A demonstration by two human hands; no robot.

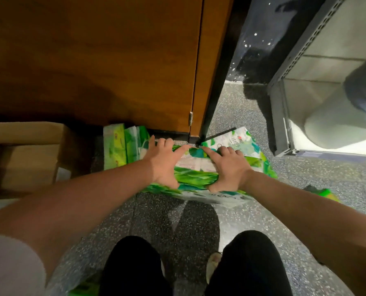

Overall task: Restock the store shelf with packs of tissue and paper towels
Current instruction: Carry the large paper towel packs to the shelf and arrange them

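Note:
A green leaf-printed tissue pack point(196, 176) lies on the speckled floor in front of my knees. My left hand point(164, 163) grips its left part, fingers spread over the top and thumb hooked round the near edge. My right hand point(228, 167) grips the right part the same way, index finger stretched toward the left hand. More green tissue packs point(116, 144) stand upright behind on the left, and another pack point(245, 142) lies behind on the right. A grey metal store shelf point(281, 116) stands at the right, with a large white paper roll point(335, 129) on its bottom board.
A brown wooden cabinet point(113, 60) rises straight ahead. An open cardboard box point(22, 159) sits at the left. A blue denim-clad limb point(365, 92) of someone shows at the right edge. Small green packs lie at the right point(325, 193) and by my left leg point(84, 290).

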